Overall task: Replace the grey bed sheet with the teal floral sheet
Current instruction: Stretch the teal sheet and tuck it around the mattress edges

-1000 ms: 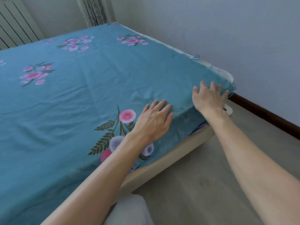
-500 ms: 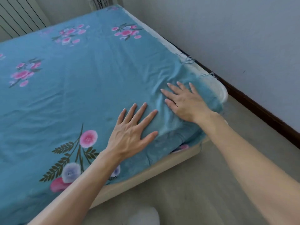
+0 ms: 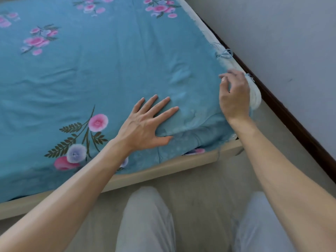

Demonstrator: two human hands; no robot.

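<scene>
Head view: left hand [image 3: 145, 127] presses flat, fingers spread, on the teal floral sheet [image 3: 112, 66] covering the bed; right hand [image 3: 234, 96], fingers curled, apparently pinches its far-right corner. Best practice: pull taut, then tuck.

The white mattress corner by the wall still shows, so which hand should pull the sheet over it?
Right hand, probably: it hovers at the bare mattress corner, by the teal floral sheet edge. The left hand lies flat farther in.
</scene>
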